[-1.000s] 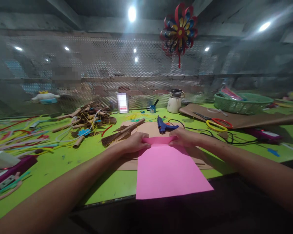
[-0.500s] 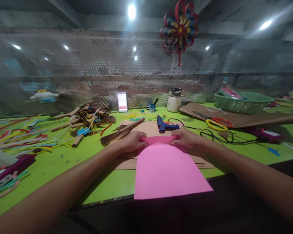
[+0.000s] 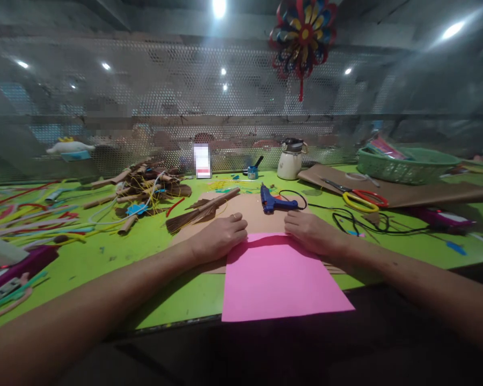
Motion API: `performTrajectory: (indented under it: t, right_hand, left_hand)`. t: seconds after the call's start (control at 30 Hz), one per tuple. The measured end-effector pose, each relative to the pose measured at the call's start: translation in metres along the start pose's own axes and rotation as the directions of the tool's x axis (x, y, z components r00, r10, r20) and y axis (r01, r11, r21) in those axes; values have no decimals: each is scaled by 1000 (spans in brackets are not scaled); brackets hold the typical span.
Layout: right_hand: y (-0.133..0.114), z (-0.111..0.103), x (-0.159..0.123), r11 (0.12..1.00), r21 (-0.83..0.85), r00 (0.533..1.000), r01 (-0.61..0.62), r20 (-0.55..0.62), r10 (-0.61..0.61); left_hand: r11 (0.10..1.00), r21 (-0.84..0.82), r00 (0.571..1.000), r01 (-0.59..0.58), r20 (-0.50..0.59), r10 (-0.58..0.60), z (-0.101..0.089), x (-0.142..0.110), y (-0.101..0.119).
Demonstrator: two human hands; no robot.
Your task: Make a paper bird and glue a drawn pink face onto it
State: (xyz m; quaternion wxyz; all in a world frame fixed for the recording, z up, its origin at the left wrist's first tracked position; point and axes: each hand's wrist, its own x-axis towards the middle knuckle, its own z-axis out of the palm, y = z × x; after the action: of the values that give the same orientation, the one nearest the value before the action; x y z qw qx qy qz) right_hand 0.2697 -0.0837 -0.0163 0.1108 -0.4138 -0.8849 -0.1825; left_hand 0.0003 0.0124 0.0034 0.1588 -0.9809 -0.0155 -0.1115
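Observation:
A sheet of pink paper (image 3: 282,279) lies in front of me, its near edge reaching past the table's front edge. My left hand (image 3: 224,236) is closed on its far left corner, fingers curled and a ring on one of them. At the far right corner, my right hand (image 3: 312,231) is closed on the paper too. The far edge between the hands shows a darker pink band that looks folded. Under the paper is a brown sheet (image 3: 261,212). Just beyond my hands lies a blue glue gun (image 3: 277,202).
Left of my hands lie a brown paper broom shape (image 3: 201,212) and a heap of brown pieces (image 3: 145,190). Scissors (image 3: 358,199), a black cord (image 3: 370,228) and a green basket (image 3: 406,166) are at right. A white jug (image 3: 290,163) stands behind.
The far edge of the paper has been bent over and lowered toward the table. My fingers have shifted from pinching the raised edge to curling down over the corners.

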Motion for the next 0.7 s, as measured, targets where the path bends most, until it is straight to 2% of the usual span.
performTrajectory:
  t: [0.1,0.33,0.53,0.63,0.7]
  right_hand:
    - [1,-5,-4,999,24,998,40,48,-42]
    - [-8,-14,-11,996,4,986,92,141,-92]
    - [-19,-29,-11,998,33,978,53,198,-58]
    - [-23,-31,-8,996,-42,973,75,222,-64]
    - [-26,-31,-5,986,-127,965,109,252,-74]
  left_hand:
    - [999,22,999,-25,24,25,-5,-1,1]
    - [999,-51,1000,-2,20,3,-8,-6,3]
    - [991,-106,997,82,15,-81,-11,-12,18]
    - [989,-124,997,76,38,-72,-18,-13,18]
    - [985,-142,990,102,106,-88,-25,-8,13]
